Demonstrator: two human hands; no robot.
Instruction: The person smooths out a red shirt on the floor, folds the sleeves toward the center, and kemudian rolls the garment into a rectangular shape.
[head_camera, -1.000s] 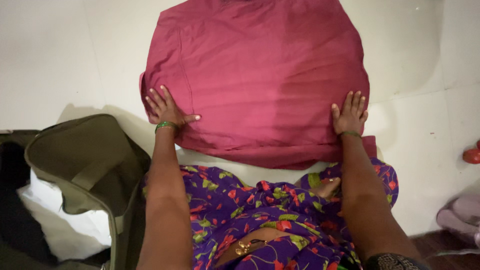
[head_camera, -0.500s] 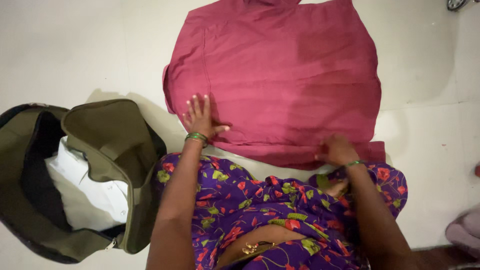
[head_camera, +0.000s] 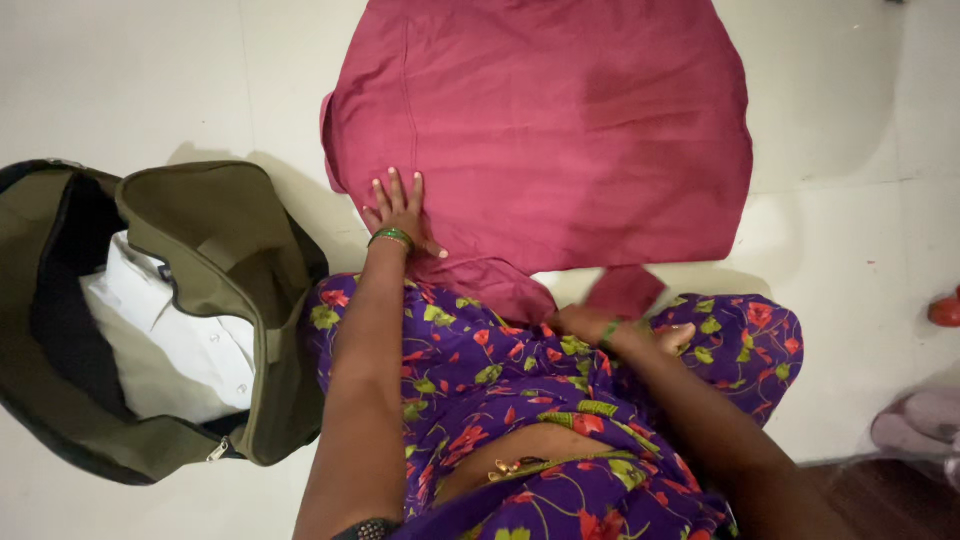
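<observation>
A maroon shirt (head_camera: 560, 130) lies spread flat on the white floor (head_camera: 130, 80) in front of me. My left hand (head_camera: 398, 212) presses flat on its near left part, fingers apart, a green bangle at the wrist. My right hand (head_camera: 580, 322) is low by my lap, closed on the shirt's near hem, and a flap of maroon cloth (head_camera: 622, 290) is lifted off the floor there. My lap is covered by a purple flowered garment (head_camera: 520, 400).
An open olive-green bag (head_camera: 200, 260) lies at my left with folded white cloth (head_camera: 170, 340) inside. A red object (head_camera: 945, 308) sits at the right edge, and something pale pink (head_camera: 915, 430) lies at the lower right.
My right hand slid from the shirt's right side to its near hem and pulled a flap up. My left hand shifted slightly on the cloth. The view moved so more of the bag shows.
</observation>
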